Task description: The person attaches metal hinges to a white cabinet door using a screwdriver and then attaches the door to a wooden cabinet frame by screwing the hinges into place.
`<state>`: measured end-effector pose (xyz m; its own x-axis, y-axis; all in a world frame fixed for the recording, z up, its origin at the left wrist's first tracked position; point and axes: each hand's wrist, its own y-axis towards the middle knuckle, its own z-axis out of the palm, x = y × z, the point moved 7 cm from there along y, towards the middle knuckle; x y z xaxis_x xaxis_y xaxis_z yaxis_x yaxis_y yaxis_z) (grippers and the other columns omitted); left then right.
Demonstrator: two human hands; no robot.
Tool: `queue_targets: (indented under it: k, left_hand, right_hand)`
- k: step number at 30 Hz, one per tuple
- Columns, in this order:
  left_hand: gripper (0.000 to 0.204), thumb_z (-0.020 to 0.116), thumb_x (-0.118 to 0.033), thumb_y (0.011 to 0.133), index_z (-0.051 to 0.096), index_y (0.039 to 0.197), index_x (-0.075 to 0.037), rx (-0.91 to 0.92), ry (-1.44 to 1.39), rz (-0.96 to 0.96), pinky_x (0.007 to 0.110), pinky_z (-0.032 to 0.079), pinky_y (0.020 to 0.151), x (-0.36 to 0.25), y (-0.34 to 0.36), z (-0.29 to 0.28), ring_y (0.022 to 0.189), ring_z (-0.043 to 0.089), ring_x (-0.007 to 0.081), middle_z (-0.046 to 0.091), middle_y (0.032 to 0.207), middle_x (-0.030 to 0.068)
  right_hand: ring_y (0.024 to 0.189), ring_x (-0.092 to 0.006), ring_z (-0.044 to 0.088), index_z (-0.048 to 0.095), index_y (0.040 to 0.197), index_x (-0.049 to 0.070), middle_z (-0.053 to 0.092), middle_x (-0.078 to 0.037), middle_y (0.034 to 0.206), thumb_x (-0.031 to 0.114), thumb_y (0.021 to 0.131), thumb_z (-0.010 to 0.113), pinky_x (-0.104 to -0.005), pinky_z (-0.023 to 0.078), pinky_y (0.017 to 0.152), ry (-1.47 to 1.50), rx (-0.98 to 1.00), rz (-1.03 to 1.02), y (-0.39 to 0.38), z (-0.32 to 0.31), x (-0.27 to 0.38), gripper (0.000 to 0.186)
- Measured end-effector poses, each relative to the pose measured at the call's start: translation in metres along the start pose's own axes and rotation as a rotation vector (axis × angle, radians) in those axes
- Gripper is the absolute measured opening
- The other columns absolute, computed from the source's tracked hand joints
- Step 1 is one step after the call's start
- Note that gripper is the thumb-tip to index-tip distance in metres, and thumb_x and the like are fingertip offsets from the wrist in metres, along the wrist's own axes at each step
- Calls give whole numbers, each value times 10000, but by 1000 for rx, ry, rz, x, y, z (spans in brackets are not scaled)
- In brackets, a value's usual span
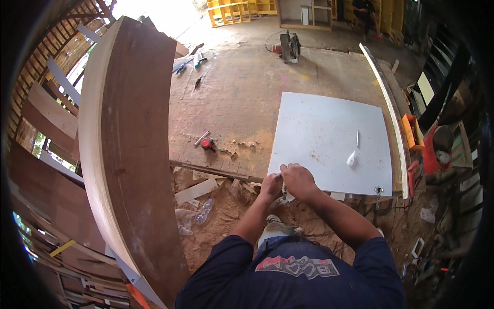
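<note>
My left hand (270, 186) and my right hand (297, 180) meet at the front left part of a white panel (324, 129), both closed around a small metal piece (284, 190) that is mostly hidden by my fingers. On the panel lie a screwdriver with a white handle (353, 157) and scattered shavings. A metal hinge (379, 190) sits at its front right corner. The panel rests on a worn wooden worktable (221, 92). A red-topped tool (207, 144) lies to the left of the panel, beside some small metal bits.
A tall curved-looking plywood board (134, 144) stands along the left. A circular saw (289, 49) and loose tools (198, 59) sit at the back. A long white strip (383, 98) and orange container (411, 131) border the right. Scraps (195, 190) litter the floor. A person (364, 15) is in the background.
</note>
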<state>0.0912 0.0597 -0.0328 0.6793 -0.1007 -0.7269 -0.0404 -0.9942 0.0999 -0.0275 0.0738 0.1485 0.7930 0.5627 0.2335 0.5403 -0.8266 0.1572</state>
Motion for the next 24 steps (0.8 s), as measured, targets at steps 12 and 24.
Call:
queue_targets:
  k: [12,24]
  left_hand:
    - [237,655,-232,934,754,970,-20,-13,-79,-107,455,557,741,-15,-9,-9,856,744,345,753,932,221]
    - [181,597,-180,903,752,909,-85,-64,129,-47,509,567,734,-24,-10,-6,818,720,414,731,845,210]
  right_hand:
    - [792,-320,760,742,890,49,759,-147,836,313,993,582,-443,601,760,-26,85,3,0,-3,3,326]
    - [820,-308,761,770,904,40,759,-172,843,364,981,577,-444,599,769,-33,219,146,7,-3,-12,385]
